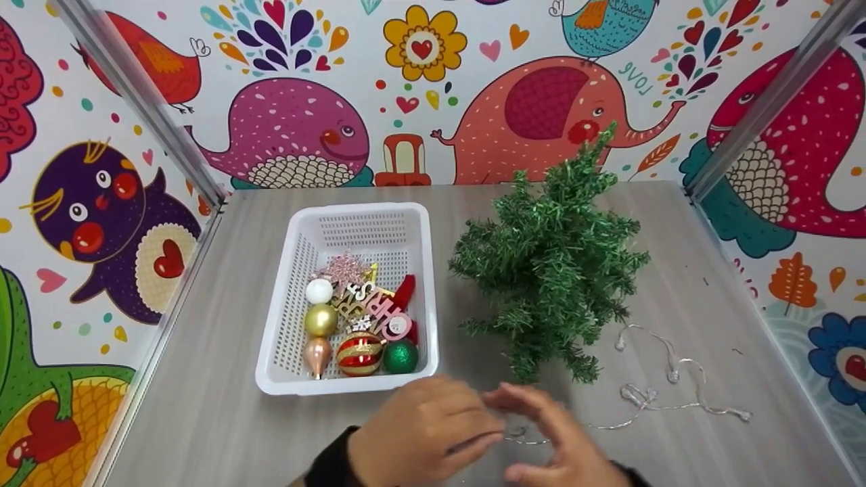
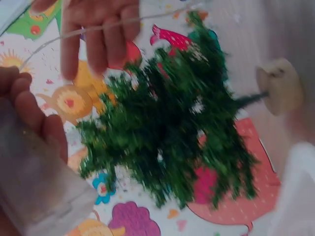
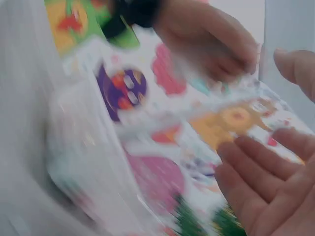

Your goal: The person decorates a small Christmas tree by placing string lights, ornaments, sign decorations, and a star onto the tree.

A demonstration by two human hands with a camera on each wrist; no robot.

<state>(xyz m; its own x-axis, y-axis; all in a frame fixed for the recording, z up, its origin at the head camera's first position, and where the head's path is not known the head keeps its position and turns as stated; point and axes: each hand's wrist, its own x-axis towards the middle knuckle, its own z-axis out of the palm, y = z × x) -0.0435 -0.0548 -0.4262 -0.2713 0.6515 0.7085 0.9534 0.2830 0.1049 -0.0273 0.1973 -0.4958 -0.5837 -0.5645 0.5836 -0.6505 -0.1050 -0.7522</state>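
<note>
My left hand is near the table's front edge, its fingers curled. In the left wrist view it pinches the clear wire of a string of lights. A pale, blurred object shows beside these fingers; its kind is unclear. My right hand faces it, thumb apart from gently bent fingers; the right wrist view shows its palm with nothing gripped. The wire with small bulbs trails over the table at right. A small green artificial Christmas tree stands beyond the hands, on a round wooden base.
A white perforated basket left of the tree holds a striped bauble, a green bauble, a gold bauble, a white ball, a pink lettered sign and other ornaments. Cartoon-printed walls enclose the table.
</note>
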